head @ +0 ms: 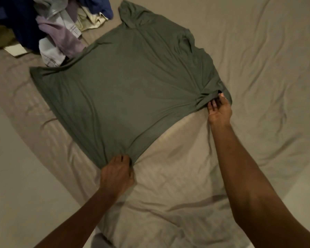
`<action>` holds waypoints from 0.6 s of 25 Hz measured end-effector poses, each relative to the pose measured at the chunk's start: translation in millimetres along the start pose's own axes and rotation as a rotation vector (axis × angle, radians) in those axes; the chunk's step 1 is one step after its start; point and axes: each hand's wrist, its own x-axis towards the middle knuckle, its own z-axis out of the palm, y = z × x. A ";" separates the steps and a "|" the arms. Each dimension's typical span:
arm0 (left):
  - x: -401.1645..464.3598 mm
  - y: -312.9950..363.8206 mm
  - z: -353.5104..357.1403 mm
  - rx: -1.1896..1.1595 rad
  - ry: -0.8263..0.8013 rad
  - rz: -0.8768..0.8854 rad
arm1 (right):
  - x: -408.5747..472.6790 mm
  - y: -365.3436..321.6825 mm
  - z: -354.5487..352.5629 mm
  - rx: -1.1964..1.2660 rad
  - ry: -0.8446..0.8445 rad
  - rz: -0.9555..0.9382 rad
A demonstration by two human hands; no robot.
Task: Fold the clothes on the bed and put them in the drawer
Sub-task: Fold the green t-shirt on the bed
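A dark green T-shirt (pixel 125 83) lies spread flat on the beige bed sheet (pixel 258 51), with one sleeve pointing toward the far edge. My left hand (pixel 116 174) grips the shirt's near corner, and the cloth bunches under the fingers. My right hand (pixel 219 110) pinches the bunched edge of the shirt at its right side. Both arms reach in from the bottom of the view.
A heap of unfolded clothes (pixel 57 29) in blue, lilac, grey and cream lies at the top left, touching the shirt's far-left edge. A white flat object (pixel 16 50) sticks out beneath the heap. Wrinkled sheet stretches to the right and near me.
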 end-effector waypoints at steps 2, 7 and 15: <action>-1.9 -4.3 -2.8 -0.020 0.000 0.013 | -2.3 -4.4 2.9 0.047 0.120 -0.052; -10.4 -10.2 1.3 0.010 0.042 0.050 | 21.4 6.6 -8.0 -0.337 0.366 -0.031; -6.2 -7.8 5.1 0.010 0.017 0.089 | 15.6 -0.1 24.1 -0.406 0.094 0.127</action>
